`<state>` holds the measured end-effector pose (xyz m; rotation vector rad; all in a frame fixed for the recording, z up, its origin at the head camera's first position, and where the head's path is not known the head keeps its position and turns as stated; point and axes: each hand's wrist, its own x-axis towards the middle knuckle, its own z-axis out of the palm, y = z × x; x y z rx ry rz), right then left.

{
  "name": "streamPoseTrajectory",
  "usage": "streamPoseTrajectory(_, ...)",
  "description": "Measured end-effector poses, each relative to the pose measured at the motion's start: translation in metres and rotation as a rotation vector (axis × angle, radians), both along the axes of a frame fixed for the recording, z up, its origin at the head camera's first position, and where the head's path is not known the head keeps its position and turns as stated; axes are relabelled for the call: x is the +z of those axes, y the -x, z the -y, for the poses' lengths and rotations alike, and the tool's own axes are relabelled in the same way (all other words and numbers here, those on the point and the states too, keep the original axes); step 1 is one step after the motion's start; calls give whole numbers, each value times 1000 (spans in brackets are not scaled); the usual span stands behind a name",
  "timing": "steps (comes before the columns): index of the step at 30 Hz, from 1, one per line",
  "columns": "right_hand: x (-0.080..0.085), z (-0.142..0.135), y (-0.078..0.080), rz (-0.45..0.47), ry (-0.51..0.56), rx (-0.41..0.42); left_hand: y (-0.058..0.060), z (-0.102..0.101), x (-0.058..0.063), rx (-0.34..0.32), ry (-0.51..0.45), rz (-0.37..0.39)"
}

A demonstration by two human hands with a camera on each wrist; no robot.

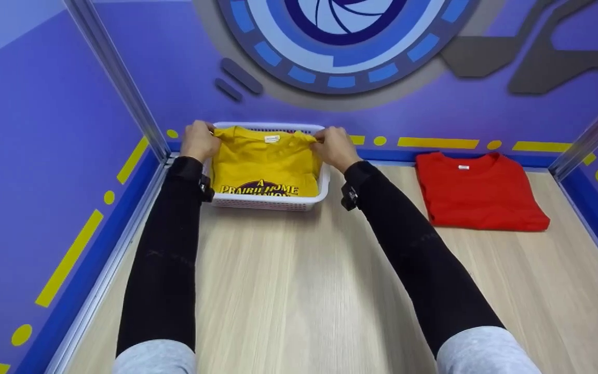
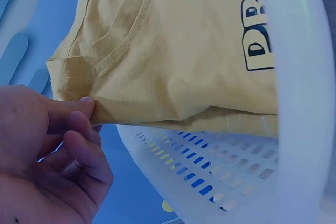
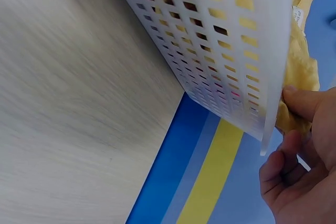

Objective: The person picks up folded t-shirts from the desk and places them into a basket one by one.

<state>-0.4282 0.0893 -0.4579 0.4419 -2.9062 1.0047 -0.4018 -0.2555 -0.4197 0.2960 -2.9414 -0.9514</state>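
A folded yellow T-shirt [image 1: 265,166] with dark and pale lettering lies in a white perforated basket [image 1: 265,201], its collar and label toward the wall. My left hand [image 1: 200,141] pinches the shirt's far left corner between thumb and fingers; the left wrist view shows that corner raised above the basket's side. At the far right corner my right hand [image 1: 336,148] pinches the cloth, just over the basket's rim in the right wrist view. What lies beneath the shirt is mostly hidden, with a bit of red showing at the basket's back edge.
A folded red T-shirt [image 1: 483,192] lies on the wooden table [image 1: 299,291] to the right, near the back wall. Blue-purple panels [image 1: 60,156] with metal corner posts stand at the left, back and right. The basket sits close to the back left corner.
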Motion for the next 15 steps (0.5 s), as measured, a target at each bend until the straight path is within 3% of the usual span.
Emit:
streamPoseTrajectory(9, -3, 5, 2, -75, -46, -42, 4, -4, -10, 52, -81, -38)
streamPoseTrajectory(12, -2, 7, 0, -119, -100, -17, 2, -2, -12, 15, -53, -52)
streamPoseTrajectory(15, 0, 8, -4, -189, -156, 41, -2, -2, -12, -67, -10, -1)
